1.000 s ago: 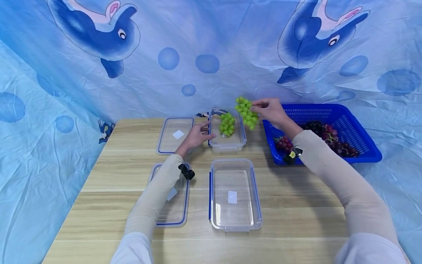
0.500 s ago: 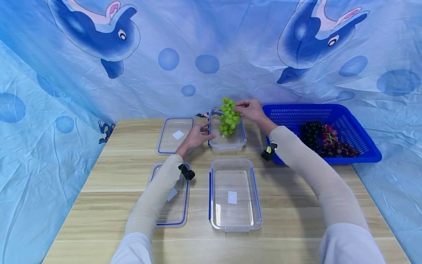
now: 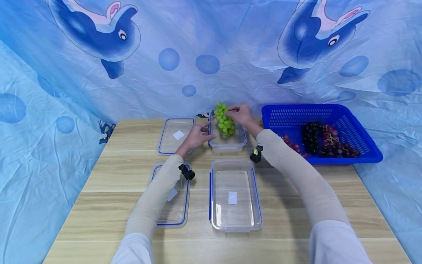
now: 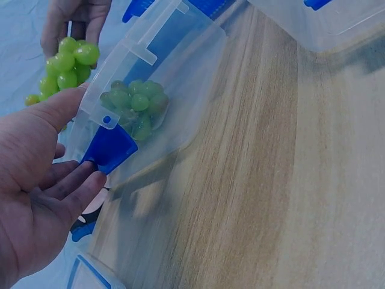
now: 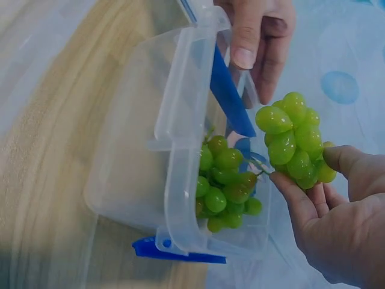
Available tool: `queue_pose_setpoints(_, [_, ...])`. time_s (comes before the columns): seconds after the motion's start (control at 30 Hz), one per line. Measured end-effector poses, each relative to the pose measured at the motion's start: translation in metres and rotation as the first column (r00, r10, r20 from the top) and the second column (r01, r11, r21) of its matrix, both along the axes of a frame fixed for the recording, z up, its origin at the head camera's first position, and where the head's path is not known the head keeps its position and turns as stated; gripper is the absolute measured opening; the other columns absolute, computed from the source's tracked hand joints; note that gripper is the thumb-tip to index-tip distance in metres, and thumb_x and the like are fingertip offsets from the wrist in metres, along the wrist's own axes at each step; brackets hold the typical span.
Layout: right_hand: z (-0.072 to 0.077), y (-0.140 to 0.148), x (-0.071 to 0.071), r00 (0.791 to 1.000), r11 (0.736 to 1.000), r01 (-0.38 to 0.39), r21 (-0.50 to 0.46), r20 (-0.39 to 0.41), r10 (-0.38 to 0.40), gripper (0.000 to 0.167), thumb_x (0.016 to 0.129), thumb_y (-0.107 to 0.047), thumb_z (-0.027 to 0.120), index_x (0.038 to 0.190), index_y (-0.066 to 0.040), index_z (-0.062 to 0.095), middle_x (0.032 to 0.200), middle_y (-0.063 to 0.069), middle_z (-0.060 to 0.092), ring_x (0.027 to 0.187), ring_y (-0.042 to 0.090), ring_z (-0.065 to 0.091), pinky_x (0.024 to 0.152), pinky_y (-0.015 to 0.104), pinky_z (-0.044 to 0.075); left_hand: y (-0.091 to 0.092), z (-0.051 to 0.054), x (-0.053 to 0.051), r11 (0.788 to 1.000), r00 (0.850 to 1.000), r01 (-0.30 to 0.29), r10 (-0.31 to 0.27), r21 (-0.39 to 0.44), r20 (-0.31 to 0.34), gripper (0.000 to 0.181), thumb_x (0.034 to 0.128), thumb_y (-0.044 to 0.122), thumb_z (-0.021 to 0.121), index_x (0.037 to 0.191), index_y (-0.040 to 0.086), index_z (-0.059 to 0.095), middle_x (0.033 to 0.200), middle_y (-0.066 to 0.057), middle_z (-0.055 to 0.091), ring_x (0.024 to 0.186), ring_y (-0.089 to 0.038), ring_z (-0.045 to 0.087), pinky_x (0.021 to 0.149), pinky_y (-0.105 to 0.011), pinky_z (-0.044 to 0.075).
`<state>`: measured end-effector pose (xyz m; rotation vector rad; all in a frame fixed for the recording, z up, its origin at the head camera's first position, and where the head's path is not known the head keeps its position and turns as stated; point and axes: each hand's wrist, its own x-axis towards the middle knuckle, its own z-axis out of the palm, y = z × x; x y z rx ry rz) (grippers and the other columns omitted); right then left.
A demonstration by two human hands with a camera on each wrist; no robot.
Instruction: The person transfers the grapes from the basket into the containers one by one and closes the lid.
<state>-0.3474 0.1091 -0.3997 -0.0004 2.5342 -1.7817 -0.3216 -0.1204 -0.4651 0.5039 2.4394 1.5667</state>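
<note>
In the head view, my right hand [image 3: 242,116] holds a bunch of green grapes [image 3: 222,116] over the far clear plastic food container [image 3: 227,147]. The right wrist view shows the thumb and fingers pinching the held bunch [image 5: 295,138] just above the rim. A second green bunch [image 5: 225,186] lies inside that container. My left hand [image 3: 197,135] grips the container's left side; in the left wrist view, its thumb rests at the rim and its fingertips touch the blue latch [image 4: 111,150].
A blue basket [image 3: 362,146] with black grapes [image 3: 311,137] and red grapes [image 3: 329,135] stands at the right. Another clear container [image 3: 235,216] sits nearer on the wooden table [image 3: 287,227]. Two blue-edged lids [image 3: 169,141] lie left of the containers, one partly under my left arm.
My right hand has carried the green grapes leftward from beside the basket to above the far container, then slightly lower. My left hand stays at the container's side.
</note>
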Motion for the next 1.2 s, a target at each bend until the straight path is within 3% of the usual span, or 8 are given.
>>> queue_pose_setpoints(0.23, [-0.014,-0.006,-0.001,1.0,0.997,-0.022,0.079,0.011,0.021,0.034,0.094,-0.021,0.076,0.121,-0.002,0.072,0.116,0.016,0.072,0.101,0.027,0.069,0.079,0.036,0.061,0.0,-0.003,-0.002,1.0,1.0,0.002,-0.002,0.001,-0.003,0.074,0.0961,0.02,0.074,0.158,0.005,0.036,0.161,-0.015,0.039,0.14,-0.036,0.048,0.112,-0.048,0.048])
queue_pose_setpoints(0.43, [-0.027,-0.013,-0.003,0.998,0.999,-0.027,0.022,0.049,0.025,0.036,0.093,-0.019,0.077,0.122,0.001,0.07,0.117,0.019,0.071,0.099,0.029,0.071,0.082,0.042,0.064,-0.001,-0.004,-0.002,1.0,1.0,0.007,-0.007,-0.005,-0.002,0.077,0.0948,0.027,0.076,0.158,0.008,0.036,0.161,-0.014,0.039,0.14,-0.035,0.049,0.111,-0.046,0.049])
queue_pose_setpoints(0.7, [-0.026,-0.018,0.002,0.996,0.996,-0.065,0.056,0.066,0.062,0.038,0.093,-0.016,0.078,0.125,0.002,0.068,0.117,0.019,0.069,0.093,0.035,0.073,0.084,0.046,0.063,-0.002,-0.003,-0.004,1.0,1.0,0.015,-0.015,-0.011,-0.005,0.08,0.0942,0.031,0.077,0.158,0.007,0.036,0.163,-0.013,0.037,0.14,-0.035,0.048,0.112,-0.047,0.048])
queue_pose_setpoints(0.8, [-0.028,-0.018,0.003,0.996,0.987,-0.086,0.132,0.028,0.083,0.036,0.092,-0.018,0.079,0.121,0.0,0.069,0.113,0.018,0.071,0.087,0.034,0.074,0.082,0.046,0.064,-0.002,-0.003,-0.004,1.0,1.0,0.015,-0.015,-0.008,-0.002,0.078,0.095,0.03,0.076,0.158,0.007,0.036,0.163,-0.013,0.037,0.14,-0.035,0.048,0.111,-0.048,0.049])
queue_pose_setpoints(0.97, [-0.032,-0.016,0.004,0.987,0.948,-0.122,0.294,-0.065,0.147,0.038,0.09,-0.027,0.081,0.118,-0.002,0.074,0.113,0.015,0.074,0.075,0.025,0.073,0.077,0.039,0.063,-0.002,-0.002,-0.003,1.0,1.0,0.012,-0.012,-0.004,-0.001,0.077,0.0951,0.029,0.076,0.158,0.009,0.037,0.162,-0.014,0.037,0.14,-0.035,0.048,0.111,-0.048,0.049])
queue_pose_setpoints(1.03, [-0.031,-0.014,0.004,0.983,0.939,-0.139,0.314,-0.069,0.168,0.04,0.09,-0.031,0.081,0.119,-0.003,0.075,0.115,0.014,0.074,0.077,0.024,0.073,0.078,0.038,0.062,-0.002,-0.002,-0.003,1.0,1.0,0.015,-0.015,-0.005,0.0,0.077,0.0951,0.029,0.076,0.158,0.009,0.037,0.163,-0.014,0.037,0.14,-0.034,0.048,0.111,-0.047,0.049])
queue_pose_setpoints(1.2, [-0.023,-0.004,0.001,0.991,0.956,-0.128,0.263,-0.013,0.137,0.033,0.097,-0.027,0.07,0.121,-0.005,0.073,0.119,0.014,0.07,0.092,0.032,0.07,0.084,0.047,0.06,-0.003,-0.001,-0.002,1.0,1.0,0.021,-0.021,-0.001,0.004,0.077,0.0952,0.029,0.076,0.159,0.01,0.036,0.162,-0.013,0.037,0.14,-0.034,0.048,0.11,-0.047,0.05])
